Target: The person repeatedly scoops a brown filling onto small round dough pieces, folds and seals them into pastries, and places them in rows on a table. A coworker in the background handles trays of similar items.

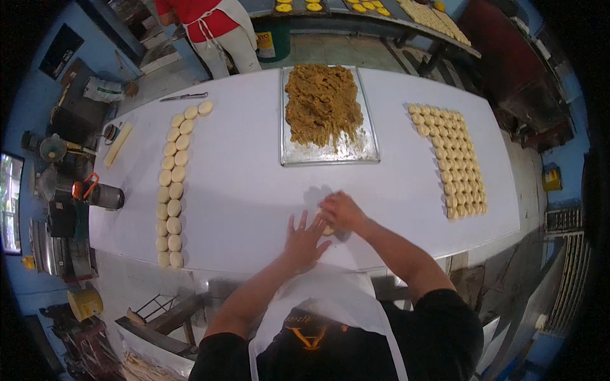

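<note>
Near the front of the white table, a piece of pale dough (328, 230) lies partly hidden under my hands. My left hand (305, 242) rests on or beside it with the fingers spread. My right hand (342, 212) is bent over the dough, its fingers curled and touching its far side; whether they pinch it is hard to see. Beyond them stands a metal tray (329, 162) with a heap of brown filling (324, 102). Flattened dough rounds (174, 207) form two columns at the left. At the right, small shaped dough pieces (457, 157) sit in close rows.
A knife (184, 96) lies at the far left of the table. A rolling pin (118, 145) and a dark jug-like container with an orange handle (106, 196) are near the left edge. A person in a red shirt (217, 24) stands beyond the table, beside a green bucket (274, 45).
</note>
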`<state>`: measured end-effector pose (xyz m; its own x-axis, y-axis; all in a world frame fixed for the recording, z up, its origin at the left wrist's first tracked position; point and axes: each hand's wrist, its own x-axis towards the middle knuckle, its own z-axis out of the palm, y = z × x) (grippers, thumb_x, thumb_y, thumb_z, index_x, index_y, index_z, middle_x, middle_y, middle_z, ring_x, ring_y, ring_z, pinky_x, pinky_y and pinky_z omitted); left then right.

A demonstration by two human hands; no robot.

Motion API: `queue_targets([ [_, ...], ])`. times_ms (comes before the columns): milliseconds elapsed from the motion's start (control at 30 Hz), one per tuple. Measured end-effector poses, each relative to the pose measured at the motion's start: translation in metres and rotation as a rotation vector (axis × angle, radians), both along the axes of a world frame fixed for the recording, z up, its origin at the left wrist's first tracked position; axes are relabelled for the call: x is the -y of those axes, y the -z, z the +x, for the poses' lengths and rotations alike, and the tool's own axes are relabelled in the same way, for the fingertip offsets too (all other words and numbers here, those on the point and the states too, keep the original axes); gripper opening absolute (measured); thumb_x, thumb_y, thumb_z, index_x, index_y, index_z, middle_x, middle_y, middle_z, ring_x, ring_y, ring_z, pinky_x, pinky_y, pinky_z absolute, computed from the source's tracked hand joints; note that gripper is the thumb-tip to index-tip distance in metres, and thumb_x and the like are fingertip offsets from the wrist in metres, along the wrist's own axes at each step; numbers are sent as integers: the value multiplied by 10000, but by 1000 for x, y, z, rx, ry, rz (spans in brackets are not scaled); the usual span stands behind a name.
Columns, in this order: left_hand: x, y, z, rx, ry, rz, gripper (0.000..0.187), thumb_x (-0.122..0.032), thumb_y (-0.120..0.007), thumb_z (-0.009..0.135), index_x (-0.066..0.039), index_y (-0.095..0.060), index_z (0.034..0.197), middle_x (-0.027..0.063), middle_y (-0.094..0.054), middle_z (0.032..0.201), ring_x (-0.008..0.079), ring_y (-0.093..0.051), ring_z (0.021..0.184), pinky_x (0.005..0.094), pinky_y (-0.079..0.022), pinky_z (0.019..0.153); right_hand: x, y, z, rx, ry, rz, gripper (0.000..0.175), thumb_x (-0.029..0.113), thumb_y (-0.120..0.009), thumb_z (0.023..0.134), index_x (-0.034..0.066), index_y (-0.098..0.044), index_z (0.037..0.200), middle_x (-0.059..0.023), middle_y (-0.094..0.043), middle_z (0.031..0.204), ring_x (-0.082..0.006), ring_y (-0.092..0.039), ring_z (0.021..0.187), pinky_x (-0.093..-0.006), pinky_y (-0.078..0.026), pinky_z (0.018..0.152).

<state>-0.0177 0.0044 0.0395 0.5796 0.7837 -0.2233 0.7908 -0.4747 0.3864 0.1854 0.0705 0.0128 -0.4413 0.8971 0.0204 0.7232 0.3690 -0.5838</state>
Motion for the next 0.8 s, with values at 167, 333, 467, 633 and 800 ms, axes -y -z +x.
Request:
queue_targets([
  [167,-25,4,2,438,-423,4,389,-328,-630,944,-70,-658,1234,146,-621,1307,349,-574,1195,533,-402,990,2,-35,0,-128,-154,-171,163,185,-645,896,84,-731,991,-97,-700,998,-297,-639,1034,-427,-502,935],
  [333,-53,-16,-7,693,-691,-413,332,-240,-691,924,25,-706,1122,132,-747,960,199,-687,858,306,-532,793,-66,-42,-4,-120,28,164,185,49,-681,870,56,-711,1052,-146,-718,1086,-352,-656,1048,-424,-534,917],
  [467,-47,-26,-17,696,-778,-642,341,-247,-656,949,16,-703,1160,96,-743,912,158,-669,817,325,-536,766,-161,-12,2,139,96,229,291,119,-603,954,17,-650,1222,-169,-622,1316,-346,-574,1216,-409,-474,1039],
  [633,-20,-27,-22,578,-715,-572,323,-217,-644,964,25,-699,1171,78,-738,921,128,-653,844,315,-537,764,-214,27,-12,592,36,412,409,286,-497,1037,-19,-609,1287,-128,-588,1362,-284,-519,1286,-407,-372,1134],
  [800,-6,-27,-29,570,-826,-614,327,-226,-642,963,32,-702,1153,74,-725,882,137,-642,803,315,-528,732,-213,36,-18,608,-15,260,425,339,-502,1037,-14,-662,1210,-102,-626,1264,-265,-559,1195,-395,-395,1100],
])
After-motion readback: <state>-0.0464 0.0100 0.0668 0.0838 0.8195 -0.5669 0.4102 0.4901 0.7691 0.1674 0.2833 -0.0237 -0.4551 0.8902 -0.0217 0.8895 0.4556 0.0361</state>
